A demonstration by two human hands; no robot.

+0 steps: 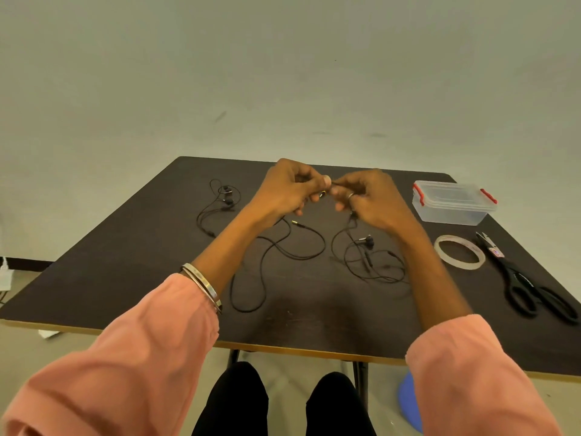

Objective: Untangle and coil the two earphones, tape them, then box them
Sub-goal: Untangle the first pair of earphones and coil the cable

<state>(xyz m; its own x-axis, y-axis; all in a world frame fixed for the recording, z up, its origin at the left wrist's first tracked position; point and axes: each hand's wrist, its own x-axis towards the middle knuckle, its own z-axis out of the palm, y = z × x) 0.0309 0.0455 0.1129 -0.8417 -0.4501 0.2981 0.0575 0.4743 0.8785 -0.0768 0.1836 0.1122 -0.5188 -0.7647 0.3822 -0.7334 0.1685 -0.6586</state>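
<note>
Two black wired earphones lie on the dark table (125,262). One earphone (267,247) spreads across the left and middle, its buds at the far left and its gold plug near the centre. The other earphone (371,259) sits in a loose tangle at centre right. My left hand (286,190) and my right hand (367,196) are raised together above the table's far half, fingers curled, both pinching the end of the right earphone's cable, where a small yellow-tipped plug shows between them. From my right hand the cable drops to the tangle.
A clear plastic box (452,202) with red clips and its lid on stands at the far right. A roll of clear tape (459,251) lies in front of it, with black scissors (531,284) to its right near the table's right edge.
</note>
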